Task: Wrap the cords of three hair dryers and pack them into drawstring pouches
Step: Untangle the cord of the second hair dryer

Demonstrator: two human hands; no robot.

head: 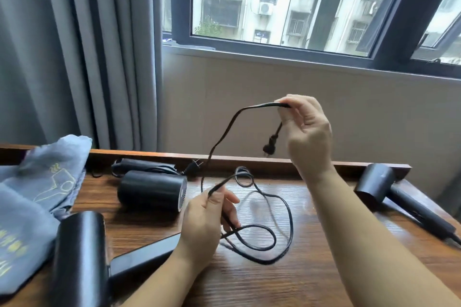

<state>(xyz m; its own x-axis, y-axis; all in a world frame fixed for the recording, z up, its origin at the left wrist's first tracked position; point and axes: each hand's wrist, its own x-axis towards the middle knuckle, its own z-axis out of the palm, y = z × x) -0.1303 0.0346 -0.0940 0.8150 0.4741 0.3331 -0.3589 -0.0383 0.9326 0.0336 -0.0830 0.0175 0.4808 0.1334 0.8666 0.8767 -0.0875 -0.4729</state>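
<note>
Head view, both hands [308, 132] pinching cord [224, 132], raised table edge [274, 161] behind

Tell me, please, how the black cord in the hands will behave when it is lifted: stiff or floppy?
Probably floppy: the cord sags in a curve between the right hand and the left hand. It likely springs a little, since its loops on the table lie open. The plug dangles, so it may swing.

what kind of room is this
Probably a hotel or apartment room on an upper floor: a wooden desk stands under a window facing apartment blocks, grey curtains hang beside it, and grey drawstring pouches suggest guest hair dryers.
</note>
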